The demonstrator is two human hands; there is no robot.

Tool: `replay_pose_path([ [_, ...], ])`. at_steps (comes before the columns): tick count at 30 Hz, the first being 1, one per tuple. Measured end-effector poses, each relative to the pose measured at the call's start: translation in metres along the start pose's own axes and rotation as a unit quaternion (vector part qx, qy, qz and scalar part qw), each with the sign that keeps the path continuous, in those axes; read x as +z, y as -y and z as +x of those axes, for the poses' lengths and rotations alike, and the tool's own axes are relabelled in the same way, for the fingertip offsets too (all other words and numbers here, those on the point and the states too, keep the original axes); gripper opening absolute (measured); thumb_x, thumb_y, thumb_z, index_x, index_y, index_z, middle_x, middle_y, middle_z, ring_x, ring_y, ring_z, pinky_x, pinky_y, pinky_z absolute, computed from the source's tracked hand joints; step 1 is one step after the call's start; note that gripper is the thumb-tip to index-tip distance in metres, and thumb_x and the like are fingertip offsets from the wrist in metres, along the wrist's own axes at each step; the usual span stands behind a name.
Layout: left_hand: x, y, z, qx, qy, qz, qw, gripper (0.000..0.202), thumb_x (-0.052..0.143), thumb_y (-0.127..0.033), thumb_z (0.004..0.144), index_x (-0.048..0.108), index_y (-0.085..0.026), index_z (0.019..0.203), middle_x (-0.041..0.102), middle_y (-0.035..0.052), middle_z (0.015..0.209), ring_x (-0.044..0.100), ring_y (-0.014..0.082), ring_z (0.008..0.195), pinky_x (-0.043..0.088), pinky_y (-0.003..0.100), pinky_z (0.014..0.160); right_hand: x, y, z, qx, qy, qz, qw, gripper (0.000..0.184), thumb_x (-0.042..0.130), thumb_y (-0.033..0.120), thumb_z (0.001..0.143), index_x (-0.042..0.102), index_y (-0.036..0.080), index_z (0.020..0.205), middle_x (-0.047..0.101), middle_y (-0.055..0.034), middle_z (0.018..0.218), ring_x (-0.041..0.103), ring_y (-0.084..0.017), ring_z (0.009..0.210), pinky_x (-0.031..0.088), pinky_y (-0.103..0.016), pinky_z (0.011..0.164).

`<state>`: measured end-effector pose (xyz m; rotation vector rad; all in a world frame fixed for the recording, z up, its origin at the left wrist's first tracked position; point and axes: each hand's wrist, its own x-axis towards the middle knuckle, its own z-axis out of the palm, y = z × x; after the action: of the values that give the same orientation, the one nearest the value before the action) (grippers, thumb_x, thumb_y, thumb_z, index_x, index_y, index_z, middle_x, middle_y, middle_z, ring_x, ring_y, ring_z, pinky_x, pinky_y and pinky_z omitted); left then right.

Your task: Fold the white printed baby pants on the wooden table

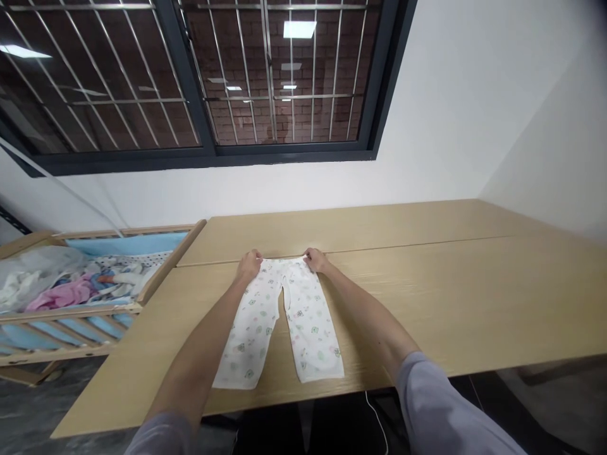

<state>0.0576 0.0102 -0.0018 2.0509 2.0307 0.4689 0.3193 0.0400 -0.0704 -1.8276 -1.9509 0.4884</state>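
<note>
White baby pants (271, 284) with a small green print lie flat and face up on a light wooden table (427, 303), their legs pointing toward me. My left hand (249, 265) pinches the left end of the waistband at the far side. My right hand (315, 259) holds the right end of the same waistband. The waistband spans the space between my hands, just short of a seam that runs across the tabletop.
A wooden crib (164, 272) with blue padding stands against the table's left side, holding a pile of pink, white and blue clothes. A barred window is set in the white wall beyond the table. A thin white cable hangs below the near edge.
</note>
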Motion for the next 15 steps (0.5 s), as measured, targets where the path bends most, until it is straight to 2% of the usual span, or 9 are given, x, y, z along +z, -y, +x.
replay_pose_path([
  [2,-0.008,-0.012,-0.012,0.009,-0.018,0.008,1.0,0.039,0.063,-0.039,0.095,0.058,-0.018,0.128,0.058,0.0107,0.133,0.06,0.0265,0.115,0.053,0.05,0.097,0.004,-0.003,0.001,0.004,-0.012,0.009,1.0,0.019,0.058,0.025,0.095,0.065,0.022,0.112,0.067,-0.0068,0.118,0.059,-0.024,0.116,0.039,-0.042,0.1],
  [4,-0.015,-0.028,-0.035,0.034,-0.026,0.01,0.999,0.038,0.058,-0.036,0.098,0.055,-0.017,0.131,0.056,0.0135,0.137,0.056,0.0277,0.122,0.048,0.049,0.102,0.005,-0.006,0.003,0.004,-0.021,0.02,1.0,0.019,0.06,0.026,0.093,0.065,0.023,0.111,0.068,-0.0066,0.117,0.059,-0.023,0.114,0.038,-0.039,0.099],
  [6,-0.018,-0.049,-0.071,0.073,-0.007,0.007,0.997,0.034,0.05,-0.032,0.1,0.054,-0.016,0.13,0.061,0.0152,0.13,0.058,0.0261,0.12,0.047,0.04,0.1,0.003,-0.008,0.005,0.004,-0.022,0.033,0.999,0.02,0.062,0.027,0.09,0.065,0.022,0.109,0.07,-0.0058,0.111,0.061,-0.021,0.107,0.039,-0.036,0.095],
  [7,-0.016,-0.06,-0.094,0.094,0.014,0.004,0.995,0.032,0.047,-0.032,0.1,0.056,-0.017,0.126,0.067,0.0133,0.12,0.062,0.0249,0.112,0.048,0.037,0.093,0.002,-0.009,0.006,0.005,-0.021,0.041,0.999,0.019,0.064,0.028,0.089,0.065,0.022,0.107,0.071,-0.0052,0.106,0.062,-0.02,0.103,0.041,-0.034,0.093],
  [9,-0.006,-0.082,-0.145,0.135,0.067,0.003,0.989,0.03,0.048,-0.043,0.098,0.063,-0.02,0.111,0.073,0.0071,0.093,0.068,0.0242,0.089,0.051,0.034,0.078,-0.002,-0.01,0.009,0.006,-0.014,0.056,0.998,0.018,0.066,0.03,0.086,0.067,0.02,0.101,0.073,-0.0041,0.097,0.064,-0.019,0.092,0.043,-0.031,0.086],
  [11,0.011,-0.101,-0.197,0.168,0.107,0.007,0.98,0.038,0.053,-0.056,0.092,0.067,-0.02,0.092,0.072,0.007,0.08,0.069,0.0267,0.078,0.051,0.036,0.071,-0.005,-0.011,0.011,0.008,-0.01,0.067,0.998,0.016,0.067,0.032,0.084,0.068,0.02,0.095,0.073,-0.0039,0.09,0.064,-0.018,0.085,0.044,-0.028,0.081],
  [13,0.03,-0.116,-0.238,0.198,0.135,0.025,0.97,0.049,0.047,-0.062,0.092,0.069,-0.018,0.088,0.073,0.0119,0.081,0.07,0.0316,0.079,0.051,0.041,0.072,-0.006,-0.011,0.011,0.012,-0.01,0.073,0.997,0.015,0.067,0.032,0.082,0.069,0.019,0.09,0.073,-0.004,0.087,0.064,-0.018,0.082,0.044,-0.027,0.078],
  [15,0.046,-0.124,-0.262,0.199,0.161,0.039,0.966,0.054,0.048,-0.065,0.09,0.071,-0.015,0.092,0.075,0.0165,0.088,0.071,0.036,0.084,0.052,0.045,0.075,-0.006,-0.009,0.011,0.017,-0.011,0.075,0.997,0.013,0.066,0.031,0.081,0.069,0.019,0.086,0.073,-0.0034,0.082,0.064,-0.017,0.081,0.045,-0.026,0.077],
])
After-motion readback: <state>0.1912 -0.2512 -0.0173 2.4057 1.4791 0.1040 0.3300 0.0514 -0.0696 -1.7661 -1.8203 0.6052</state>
